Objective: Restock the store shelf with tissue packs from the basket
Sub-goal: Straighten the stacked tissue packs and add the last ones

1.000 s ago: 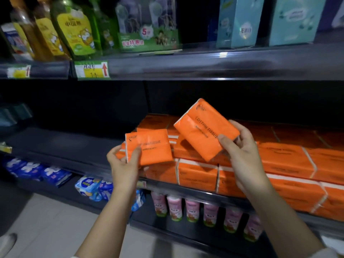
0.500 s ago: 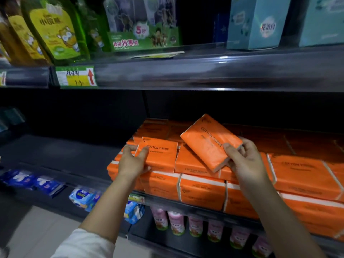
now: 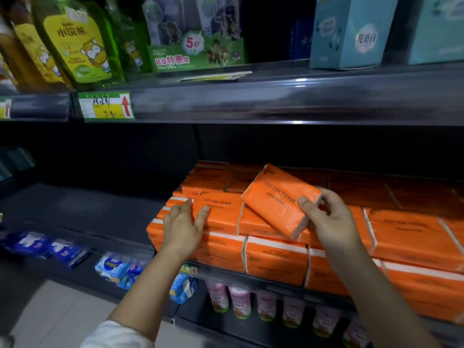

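Shelf (image 3: 100,217) of tissue packs (image 3: 276,262); left hand (image 3: 180,229) flat on top pack (image 3: 221,212), right hand (image 3: 329,219) around tilted pack (image 3: 276,197).

We are looking at the stacked packs (image 3: 273,259), all orange, each wearing a white band along its end and dark lettering. The tilted pack (image 3: 278,197) is showing the same orange with a white edge. The shelf (image 3: 75,204) is reading dark grey. At eleven o'clock the green bottles (image 3: 75,41) are carrying yellow labels with a cartoon animal. At one o'clock the pale teal boxes (image 3: 351,33) are bearing small leaf prints. At seven o'clock we are seeing blue-and-white packets (image 3: 113,268), and at five o'clock pink cans (image 3: 239,301) with green bases. The price tag (image 3: 106,106) is showing green, yellow and a red arrow.
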`<state>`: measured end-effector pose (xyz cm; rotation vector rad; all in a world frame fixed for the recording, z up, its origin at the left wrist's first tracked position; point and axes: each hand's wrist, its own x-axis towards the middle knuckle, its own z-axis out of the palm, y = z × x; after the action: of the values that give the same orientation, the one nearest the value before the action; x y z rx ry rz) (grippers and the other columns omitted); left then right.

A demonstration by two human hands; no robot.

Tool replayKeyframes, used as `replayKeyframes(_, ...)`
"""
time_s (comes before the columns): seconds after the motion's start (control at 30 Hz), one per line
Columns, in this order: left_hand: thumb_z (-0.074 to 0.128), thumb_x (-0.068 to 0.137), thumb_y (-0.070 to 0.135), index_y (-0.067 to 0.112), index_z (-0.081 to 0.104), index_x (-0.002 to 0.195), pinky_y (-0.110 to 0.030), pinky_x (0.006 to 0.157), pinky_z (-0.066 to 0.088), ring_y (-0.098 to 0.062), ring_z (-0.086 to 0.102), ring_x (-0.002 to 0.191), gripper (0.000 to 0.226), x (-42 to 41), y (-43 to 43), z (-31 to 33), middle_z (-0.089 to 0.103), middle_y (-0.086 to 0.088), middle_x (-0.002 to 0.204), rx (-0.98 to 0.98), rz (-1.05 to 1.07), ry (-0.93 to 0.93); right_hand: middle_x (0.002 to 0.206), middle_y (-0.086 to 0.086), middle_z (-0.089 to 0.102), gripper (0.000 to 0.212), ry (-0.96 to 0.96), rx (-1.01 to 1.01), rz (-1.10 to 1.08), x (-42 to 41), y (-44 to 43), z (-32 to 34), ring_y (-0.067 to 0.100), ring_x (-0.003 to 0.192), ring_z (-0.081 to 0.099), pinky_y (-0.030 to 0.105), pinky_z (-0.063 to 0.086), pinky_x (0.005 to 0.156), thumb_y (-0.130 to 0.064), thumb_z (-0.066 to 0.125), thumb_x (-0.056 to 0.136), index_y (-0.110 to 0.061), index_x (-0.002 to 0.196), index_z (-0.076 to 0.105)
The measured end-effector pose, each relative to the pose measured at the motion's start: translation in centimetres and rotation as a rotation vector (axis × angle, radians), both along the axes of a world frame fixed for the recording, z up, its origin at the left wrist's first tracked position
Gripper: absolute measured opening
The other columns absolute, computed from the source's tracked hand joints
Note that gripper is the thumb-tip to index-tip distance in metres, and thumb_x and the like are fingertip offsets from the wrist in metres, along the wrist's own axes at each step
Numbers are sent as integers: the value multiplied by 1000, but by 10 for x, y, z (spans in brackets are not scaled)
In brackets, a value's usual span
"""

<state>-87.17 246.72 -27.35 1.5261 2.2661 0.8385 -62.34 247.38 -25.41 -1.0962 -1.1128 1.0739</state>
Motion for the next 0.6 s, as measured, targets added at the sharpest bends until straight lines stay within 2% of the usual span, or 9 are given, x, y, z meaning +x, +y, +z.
replayKeyframes(0.1,46,93,48,10,31,146,-41,110,24,-31,28,135,67,0,-7,5,41,-13,144,154,-4,43,95,-6,63,37,-7,-21,-2,-1,0,0,17,89,65,40,54,78,-25,62,87,-20,123,53)
replayKeyframes(0.17,51,92,43,10,39,142,-35,108,28,-24,32,133,61,6,-14,14,48,-9,139,315,-45,54,94,-6,64,34,10,-23,13,-2,0,2,14,85,66,33,54,70,-23,61,88,-20,121,54)
replayKeyframes(0.23,55,90,40,13,47,137,-21,99,35,-16,43,124,55,15,-17,24,56,-3,129,374,-118,-31,94,-5,65,30,33,-22,34,-3,-1,3,12,84,66,28,52,65,-21,61,88,-20,118,55)
replayKeyframes(0.3,56,89,40,15,51,133,-2,82,37,-8,54,110,51,26,-17,32,62,3,116,340,-183,-175,95,-6,65,28,44,-29,50,-4,-2,3,13,86,66,29,53,67,-21,61,88,-23,115,56)
replayKeyframes(0.33,56,89,40,16,52,133,2,76,37,-6,56,106,51,32,-16,34,62,7,110,312,-212,-230,95,-6,65,27,46,-29,57,-5,-3,3,14,88,66,30,53,69,-21,61,88,-25,114,56)
replayKeyframes(0.4,57,89,41,21,50,133,1,74,39,-4,57,102,49,42,-13,37,60,10,108,258,-269,-305,97,-7,65,26,44,-27,74,-6,-4,5,14,90,66,32,54,73,-21,61,88,-26,113,57)
replayKeyframes(0.5,59,89,35,27,50,127,-13,78,48,-8,62,98,40,55,-11,38,64,5,109,216,-321,-426,98,-6,65,32,63,-23,96,-7,-5,5,10,86,66,28,53,70,-21,62,87,-22,118,56)
replayKeyframes(0.6,64,88,24,21,59,114,-22,76,55,-16,66,88,27,61,-8,39,69,-2,95,207,-300,-700,104,-5,64,39,66,-31,76,-7,-4,5,11,91,65,34,54,79,-22,62,87,-18,124,53)
